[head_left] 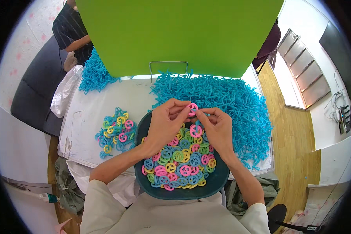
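Observation:
Above a dark green tub [221,183], both hands meet at a small pink plastic wheel [192,106] with spokes. My left hand [165,124] is closed in a pinch on the wheel's left edge. My right hand [217,130] is closed too, its thumb and finger at the wheel's lower right by a bit of blue plastic. A second pink wheel [195,131] with a blue piece at it shows just beneath the fingers; whether it hangs from them, I cannot tell. Loose pink, blue, yellow and green wheels [178,156] fill the tub.
A large heap of blue plastic pieces [238,105] spreads behind and right of the tub on a white table [82,128]. Left lies a small pile of wheels joined with blue pieces [119,130]. A green panel [179,35] and wire stand [168,62] rise behind. Another person [72,31] is at far left.

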Demonstrator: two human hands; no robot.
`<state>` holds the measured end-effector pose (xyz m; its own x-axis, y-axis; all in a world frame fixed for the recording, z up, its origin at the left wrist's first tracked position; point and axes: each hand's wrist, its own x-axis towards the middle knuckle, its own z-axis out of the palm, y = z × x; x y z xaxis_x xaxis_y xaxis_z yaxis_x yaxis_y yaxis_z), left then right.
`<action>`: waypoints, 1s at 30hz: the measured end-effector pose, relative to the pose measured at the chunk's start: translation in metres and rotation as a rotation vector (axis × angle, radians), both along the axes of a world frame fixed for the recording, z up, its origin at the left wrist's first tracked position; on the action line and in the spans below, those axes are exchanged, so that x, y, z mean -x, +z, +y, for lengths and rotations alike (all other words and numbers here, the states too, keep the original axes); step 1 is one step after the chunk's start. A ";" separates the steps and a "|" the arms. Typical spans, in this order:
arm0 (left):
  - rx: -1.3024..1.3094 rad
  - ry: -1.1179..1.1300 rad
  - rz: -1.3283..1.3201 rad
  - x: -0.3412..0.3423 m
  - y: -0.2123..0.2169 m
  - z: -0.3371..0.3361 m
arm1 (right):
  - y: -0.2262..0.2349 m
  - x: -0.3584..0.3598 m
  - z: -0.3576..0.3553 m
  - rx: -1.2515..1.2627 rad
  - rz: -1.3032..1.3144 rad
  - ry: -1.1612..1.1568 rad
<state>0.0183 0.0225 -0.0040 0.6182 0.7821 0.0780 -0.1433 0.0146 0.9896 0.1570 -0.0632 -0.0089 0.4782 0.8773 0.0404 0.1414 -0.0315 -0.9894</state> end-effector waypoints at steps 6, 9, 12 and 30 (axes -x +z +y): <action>-0.025 0.007 -0.019 0.000 -0.003 0.001 | 0.000 -0.001 -0.001 0.021 -0.013 0.008; 0.001 -0.017 0.059 0.001 0.001 0.005 | -0.003 0.002 -0.001 -0.077 -0.155 -0.035; -0.056 -0.004 -0.125 0.000 -0.007 0.010 | -0.008 0.001 0.001 -0.149 -0.171 -0.002; -0.637 0.275 0.865 0.149 -0.035 0.085 | -0.009 0.001 -0.004 -0.203 -0.319 0.311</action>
<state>-0.1310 0.1074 -0.0394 0.4699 0.8715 0.1406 0.6794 -0.4587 0.5727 0.1561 -0.0668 -0.0180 0.1309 0.9359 0.3270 0.4112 0.2489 -0.8769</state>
